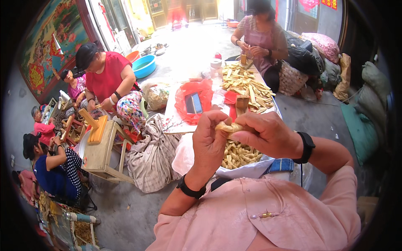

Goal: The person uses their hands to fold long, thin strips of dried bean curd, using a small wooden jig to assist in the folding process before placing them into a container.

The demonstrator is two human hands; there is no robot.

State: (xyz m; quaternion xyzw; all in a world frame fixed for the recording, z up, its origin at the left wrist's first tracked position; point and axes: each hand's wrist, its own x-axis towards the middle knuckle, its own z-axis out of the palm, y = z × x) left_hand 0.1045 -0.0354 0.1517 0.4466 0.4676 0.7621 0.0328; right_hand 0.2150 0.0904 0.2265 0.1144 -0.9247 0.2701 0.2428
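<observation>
Above my lap, my left hand (208, 136) and my right hand (270, 133) pinch a pale yellow twisted bundle of strips (229, 128) between thumbs and fingers. The bundle is bent over between the two hands; its exact material I cannot make out. Just below them, a heap of similar yellowish folded pieces (239, 155) lies in a white cloth or bag (247, 170) against my front. Beyond my right hand stands a small upright wooden block (241, 104) on the table. A pile of flat pale yellow strips (248, 87) spreads behind it.
On the table (171, 113) lie a red plastic bag (181, 100) with a dark flat phone-like object (193, 103), and a clear jar (216, 69). Across it a person in pink (268, 39) works. At left, a person in red (109, 79) sits by a wooden stool (102, 146). Stuffed sacks (310, 62) line the right.
</observation>
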